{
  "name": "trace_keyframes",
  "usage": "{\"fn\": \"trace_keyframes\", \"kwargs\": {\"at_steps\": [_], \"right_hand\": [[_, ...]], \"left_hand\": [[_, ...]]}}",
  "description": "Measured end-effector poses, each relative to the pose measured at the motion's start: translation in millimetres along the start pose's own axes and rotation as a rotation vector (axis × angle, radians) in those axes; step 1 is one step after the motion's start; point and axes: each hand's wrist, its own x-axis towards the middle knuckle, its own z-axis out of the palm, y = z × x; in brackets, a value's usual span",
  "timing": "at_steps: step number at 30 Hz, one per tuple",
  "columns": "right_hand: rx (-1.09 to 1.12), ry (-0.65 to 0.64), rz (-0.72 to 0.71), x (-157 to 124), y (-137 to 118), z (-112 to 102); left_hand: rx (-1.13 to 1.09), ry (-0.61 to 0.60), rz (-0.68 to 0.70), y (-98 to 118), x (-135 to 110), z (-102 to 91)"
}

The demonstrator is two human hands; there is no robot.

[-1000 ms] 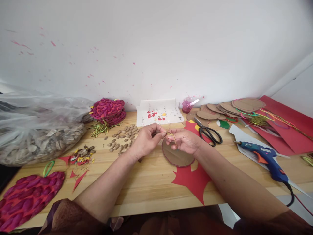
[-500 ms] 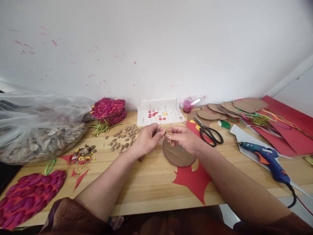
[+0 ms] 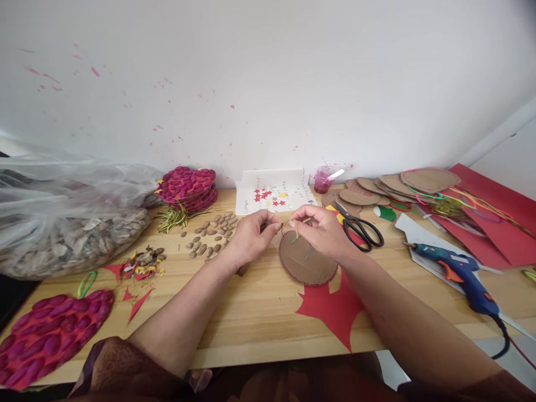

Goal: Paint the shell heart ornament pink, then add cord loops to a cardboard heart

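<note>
Between my two hands runs a thin yellowish cord (image 3: 296, 229), pinched at the fingertips. My left hand (image 3: 256, 234) has thumb and forefinger pressed together on one part of it. My right hand (image 3: 320, 229) grips the other part, with a short greenish end hanging below the fingers. Just beneath them lies a round piece of brown cardboard (image 3: 305, 262) with a dark reddish rim and small blue-green marks. Its lower edge meets a jagged red paper scrap (image 3: 333, 312). Black-handled scissors (image 3: 362, 231) rest right of my right hand.
Pistachio-like shells (image 3: 205, 237) lie left of my hands, near a clear bag of shells (image 3: 84, 240). A magenta shell-covered piece (image 3: 54, 335) sits front left. A blue glue gun (image 3: 456, 271), cardboard rounds (image 3: 429, 180) and red sheets (image 3: 502, 223) occupy the right. White paper (image 3: 276, 181) is behind.
The looped cord between my fingers is now drawn out, with a short end hanging down. My right hand has turned slightly, and more of the cardboard round shows.
</note>
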Motion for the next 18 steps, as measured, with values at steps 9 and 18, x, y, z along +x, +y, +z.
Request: {"fn": "trace_keyframes", "kwargs": {"at_steps": [9,18], "right_hand": [[-0.110,0.407,-0.047,10,0,-19],[-0.073,0.044,-0.100,-7,-2,9]], "left_hand": [[-0.056,0.068,-0.060,1,3,-2.6],[0.028,0.055,-0.005,6,-2,2.5]]}}
